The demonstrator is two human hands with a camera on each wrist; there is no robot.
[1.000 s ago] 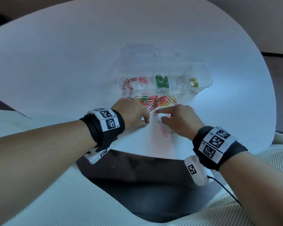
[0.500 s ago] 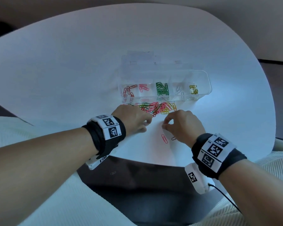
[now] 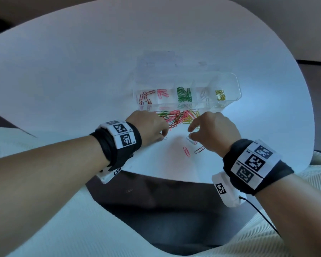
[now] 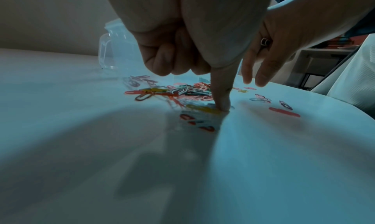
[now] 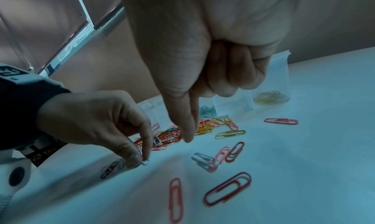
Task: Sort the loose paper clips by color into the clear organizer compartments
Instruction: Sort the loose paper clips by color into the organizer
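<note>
We note the right hand [image 3: 209,130] has lifted off the desk [image 3: 82,80] since half a second ago, index pointing down and grasping nothing. The left hand [image 3: 148,127] pinches a pale clip [image 3: 165,138], so that one likely goes next. The mixed pile [image 3: 176,116] lies mid-frame, just below the organizer [image 3: 237,89], which holds red, pink, green, pale and yellow clips in separate compartments.

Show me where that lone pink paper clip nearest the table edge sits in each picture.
Head: pink paper clip just below centre, between the hands.
Left wrist: at the right, flat on the table.
Right wrist: bottom centre.
Shared landmark: the mixed clip pile beyond it.
</note>
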